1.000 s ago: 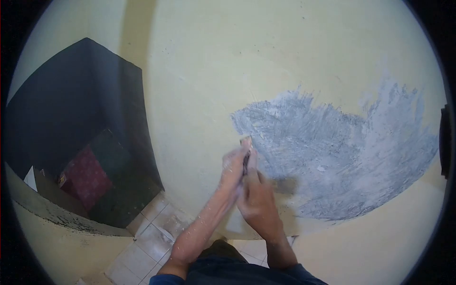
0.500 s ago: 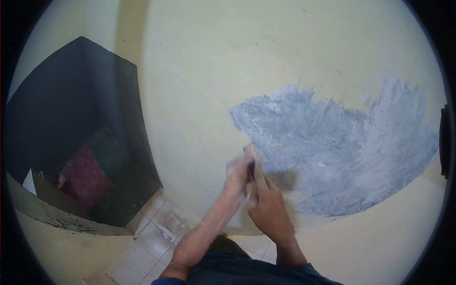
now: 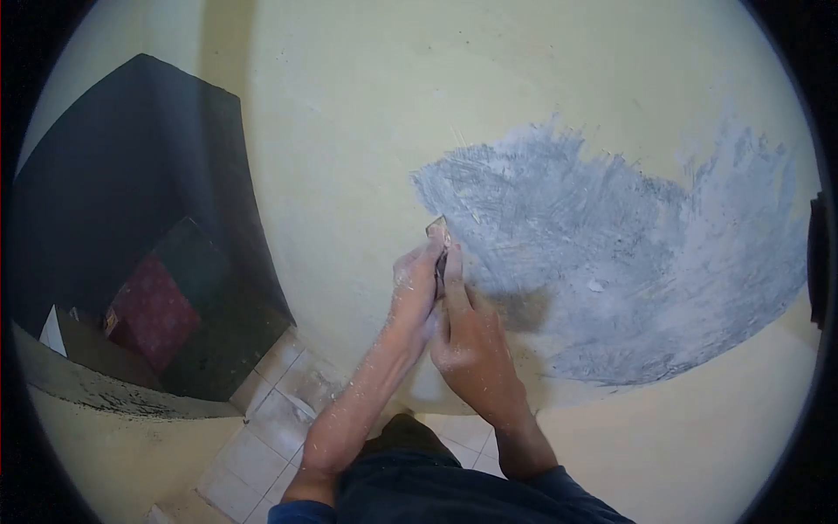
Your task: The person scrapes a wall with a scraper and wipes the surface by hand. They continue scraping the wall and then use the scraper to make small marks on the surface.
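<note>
Head view. We see both hands closed together around one tool, a scraper [image 3: 437, 232], pressed to a pale yellow wall [image 3: 367, 122]. The left hand [image 3: 415, 284] clasps the tool from the 9 o'clock side. The right hand [image 3: 467, 336] clasps it from the 3 o'clock side, with one finger laid along the dark handle. Neither hand is released, and the handle is mostly hidden between them.

The scraper's long axis runs from 6 o'clock to 12 o'clock, leaning slightly toward 11. Only the blade end shows, and it projects from the hands toward 12 o'clock. The left fingertips lie just beside the blade, so we judge the left hand marginally nearer to it than the right.

The blade end touches the wall at the 9 o'clock edge of a grey scraped patch [image 3: 611, 244]. The patch spreads from the blade toward 3 o'clock. Unscraped yellow surface lies at 12 o'clock and 9 o'clock of the blade.

Pale dust coats the left forearm. A dark doorway [image 3: 131, 192] stands well apart at 9 o'clock, and a tiled floor [image 3: 271, 437] shows at 7 o'clock.
</note>
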{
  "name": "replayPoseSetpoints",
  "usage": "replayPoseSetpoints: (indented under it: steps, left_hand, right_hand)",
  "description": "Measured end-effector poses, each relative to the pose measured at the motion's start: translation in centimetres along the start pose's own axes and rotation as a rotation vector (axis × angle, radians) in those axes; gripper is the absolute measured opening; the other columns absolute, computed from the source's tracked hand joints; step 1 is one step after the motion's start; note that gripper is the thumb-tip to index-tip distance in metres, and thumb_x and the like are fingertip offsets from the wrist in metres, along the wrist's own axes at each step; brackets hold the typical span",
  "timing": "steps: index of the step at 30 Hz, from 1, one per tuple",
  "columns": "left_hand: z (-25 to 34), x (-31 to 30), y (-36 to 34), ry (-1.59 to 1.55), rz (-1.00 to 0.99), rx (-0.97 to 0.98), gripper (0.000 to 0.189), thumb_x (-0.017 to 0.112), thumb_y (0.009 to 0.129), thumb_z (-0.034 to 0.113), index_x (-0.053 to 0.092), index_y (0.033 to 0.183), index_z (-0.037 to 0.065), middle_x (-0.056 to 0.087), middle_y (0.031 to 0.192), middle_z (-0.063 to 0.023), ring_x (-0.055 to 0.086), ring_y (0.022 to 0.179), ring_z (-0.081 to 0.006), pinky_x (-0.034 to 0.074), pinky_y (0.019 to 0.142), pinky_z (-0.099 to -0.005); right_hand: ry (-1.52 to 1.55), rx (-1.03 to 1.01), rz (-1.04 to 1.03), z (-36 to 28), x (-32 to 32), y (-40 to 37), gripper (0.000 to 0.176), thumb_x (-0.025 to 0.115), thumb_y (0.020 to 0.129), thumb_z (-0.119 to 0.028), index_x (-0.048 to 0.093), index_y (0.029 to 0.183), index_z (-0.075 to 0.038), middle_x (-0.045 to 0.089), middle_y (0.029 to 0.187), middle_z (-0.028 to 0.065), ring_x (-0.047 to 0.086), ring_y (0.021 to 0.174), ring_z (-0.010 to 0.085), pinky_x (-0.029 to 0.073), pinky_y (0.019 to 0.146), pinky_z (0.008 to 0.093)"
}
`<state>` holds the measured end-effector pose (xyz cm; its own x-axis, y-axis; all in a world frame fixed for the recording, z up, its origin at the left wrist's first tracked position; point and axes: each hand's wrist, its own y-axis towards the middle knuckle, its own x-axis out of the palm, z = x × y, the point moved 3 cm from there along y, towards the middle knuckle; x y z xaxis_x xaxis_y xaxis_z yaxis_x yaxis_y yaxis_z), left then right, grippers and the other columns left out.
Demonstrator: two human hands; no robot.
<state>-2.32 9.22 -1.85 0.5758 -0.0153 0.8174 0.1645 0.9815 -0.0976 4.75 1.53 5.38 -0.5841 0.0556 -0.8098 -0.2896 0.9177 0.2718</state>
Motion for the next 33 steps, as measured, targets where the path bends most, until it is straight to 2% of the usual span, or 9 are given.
replayPoseSetpoints:
  steps: [2,4,5,9,12,17,27,31,33]
  left_hand:
    - [-0.5,-0.2,0.0,0.064,0.058,-0.010,0.035,0.055,0.095,0.046,0.057,0.085,0.012,0.052,0.075,0.0020,0.046,0.065,-0.0103,0.040,0.058,-0.0290]
    - [-1.5,0.3,-0.4,0.118,0.115,-0.003,0.040,0.058,0.094,0.045,0.055,0.072,0.011,0.047,0.063,0.0045,0.039,0.054,-0.0061,0.035,0.050,-0.0265]
    - [-1.9,-0.6,0.2,0.168,0.067,-0.050,0.036,0.054,0.095,0.045,0.058,0.094,0.010,0.055,0.082,-0.0011,0.052,0.076,-0.0129,0.046,0.066,-0.0329]
    - [1.1,-0.8,0.4,-0.010,0.031,-0.104,0.037,0.053,0.095,0.047,0.058,0.098,0.010,0.055,0.084,-0.0019,0.053,0.078,-0.0144,0.047,0.071,-0.0337]
    - [-1.8,-1.9,1.0,0.070,0.071,-0.059,0.037,0.054,0.095,0.047,0.058,0.099,0.010,0.056,0.085,-0.0019,0.054,0.078,-0.0148,0.047,0.070,-0.0323]
    - [0.1,0.1,-0.8,0.026,0.164,-0.100,0.037,0.059,0.093,0.046,0.060,0.079,0.011,0.053,0.068,0.0045,0.044,0.057,-0.0054,0.034,0.051,-0.0232]
    - [0.0,0.8,-0.3,0.198,0.103,0.081,0.040,0.058,0.094,0.044,0.060,0.072,0.011,0.051,0.065,0.0053,0.043,0.058,-0.0044,0.033,0.051,-0.0233]
    - [-1.0,-0.1,-0.3,0.282,0.150,0.032,0.034,0.058,0.094,0.041,0.060,0.082,0.009,0.057,0.074,0.0006,0.052,0.062,-0.0088,0.043,0.054,-0.0253]
    - [-0.6,0.6,-0.1,0.242,0.147,0.085,0.040,0.060,0.093,0.045,0.060,0.075,0.009,0.053,0.069,0.0036,0.045,0.060,-0.0059,0.036,0.052,-0.0246]
  right_hand:
    - [0.010,0.020,-0.106,0.4,-0.3,0.0,0.076,0.048,0.081,0.000,0.011,0.147,0.005,0.044,0.129,0.0360,0.048,0.108,0.0531,0.043,0.090,0.0511]
    - [-0.035,-0.017,0.015,1.0,0.0,-0.6,0.069,0.047,0.081,0.003,0.021,0.145,0.005,0.052,0.115,0.0314,0.052,0.096,0.0499,0.042,0.083,0.0519]
    - [-0.060,-0.033,0.072,1.2,0.0,-0.8,0.067,0.047,0.081,0.005,0.026,0.144,0.005,0.056,0.108,0.0292,0.053,0.090,0.0483,0.041,0.079,0.0523]
    - [-0.026,-0.182,0.056,0.2,0.5,0.1,0.067,0.048,0.082,0.004,0.024,0.145,0.006,0.057,0.107,0.0297,0.054,0.089,0.0476,0.043,0.080,0.0504]
    - [-0.045,-0.148,0.062,0.3,0.5,-0.1,0.067,0.048,0.082,0.004,0.023,0.144,0.008,0.057,0.104,0.0302,0.054,0.087,0.0467,0.044,0.078,0.0492]
    - [0.059,-0.070,0.031,-0.5,1.3,-0.3,0.065,0.047,0.082,0.006,0.025,0.142,0.011,0.056,0.104,0.0310,0.055,0.086,0.0465,0.045,0.075,0.0489]
    - [0.099,-0.120,0.194,1.8,1.6,-1.0,0.062,0.045,0.083,0.008,0.025,0.142,0.012,0.055,0.109,0.0344,0.057,0.092,0.0475,0.047,0.078,0.0455]
    - [0.085,-0.148,0.248,2.2,1.9,-1.6,0.062,0.045,0.083,0.009,0.025,0.141,0.013,0.054,0.114,0.0356,0.058,0.096,0.0473,0.048,0.080,0.0452]
    - [0.077,-0.164,0.255,2.3,1.7,-1.1,0.062,0.045,0.083,0.009,0.025,0.142,0.013,0.054,0.115,0.0360,0.058,0.097,0.0473,0.048,0.080,0.0452]
